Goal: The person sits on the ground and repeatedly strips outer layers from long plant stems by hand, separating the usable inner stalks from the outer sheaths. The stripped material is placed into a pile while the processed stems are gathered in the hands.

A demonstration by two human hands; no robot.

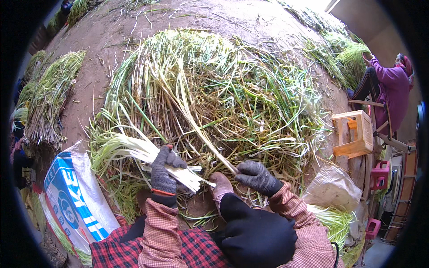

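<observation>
My left hand, in a grey knit glove, grips a bundle of pale leafy stalks. White stem ends stick out to the right of the fist, and light green leaves fan out to the left. In a matching glove, my right hand is closed around the root end of a long stalk. That stalk slants up and away over a large heap of green and brown stalks on the ground before me. Yellowed stems and loose leaves tangle through the heap's right half.
A white and blue woven sack lies at left, beyond it another stalk pile. At right stand an orange plastic stool and a crumpled pale sack near pale green leaves. Farther right a seated person holds greens.
</observation>
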